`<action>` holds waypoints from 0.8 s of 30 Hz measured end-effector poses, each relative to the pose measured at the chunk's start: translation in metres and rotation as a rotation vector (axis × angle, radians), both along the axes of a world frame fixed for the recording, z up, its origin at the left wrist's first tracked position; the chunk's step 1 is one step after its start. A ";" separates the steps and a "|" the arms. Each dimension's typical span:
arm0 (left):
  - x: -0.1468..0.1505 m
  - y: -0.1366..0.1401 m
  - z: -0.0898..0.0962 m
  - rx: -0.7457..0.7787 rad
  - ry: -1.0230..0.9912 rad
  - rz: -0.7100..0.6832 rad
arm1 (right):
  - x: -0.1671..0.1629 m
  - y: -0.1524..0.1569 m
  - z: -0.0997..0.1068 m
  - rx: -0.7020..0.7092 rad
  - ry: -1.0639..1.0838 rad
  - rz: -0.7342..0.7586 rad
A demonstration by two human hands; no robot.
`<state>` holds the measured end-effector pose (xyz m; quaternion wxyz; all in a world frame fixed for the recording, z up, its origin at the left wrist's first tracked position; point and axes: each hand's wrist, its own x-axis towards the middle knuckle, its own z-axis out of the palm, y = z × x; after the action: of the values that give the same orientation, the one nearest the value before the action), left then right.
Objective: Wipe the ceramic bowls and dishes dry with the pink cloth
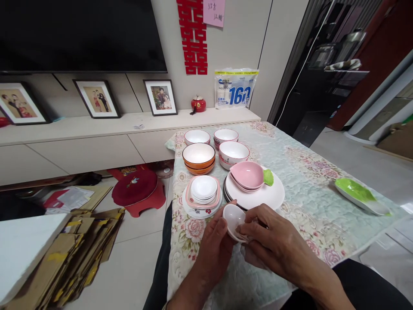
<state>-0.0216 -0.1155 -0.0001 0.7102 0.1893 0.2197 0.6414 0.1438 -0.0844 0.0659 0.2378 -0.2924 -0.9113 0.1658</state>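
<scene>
A small white bowl is tilted in my left hand, thumb on its near rim and fingers round its outside. My right hand pinches a thin white tissue against the bowl's right inner edge; part of the tissue hangs below the fingers. Just beyond my left hand, small white dishes are stacked on a pink-edged square plate and round flower-patterned plates. Behind my right hand, pink leaf-shaped bowls rest on a large white plate.
Orange bowls and red-rimmed white bowls stand in stacks toward the cabinet. A green-and-white leaf-shaped dish lies on the right of the flowered tablecloth. Left of the table are a red stool and flattened cardboard.
</scene>
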 end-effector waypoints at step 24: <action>0.002 0.000 0.001 -0.120 0.025 -0.153 | 0.003 0.002 0.004 -0.083 0.024 0.061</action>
<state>-0.0193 -0.1158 0.0010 0.7645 0.1708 0.2513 0.5685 0.1470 -0.0820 0.0699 0.2314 -0.2719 -0.9092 0.2140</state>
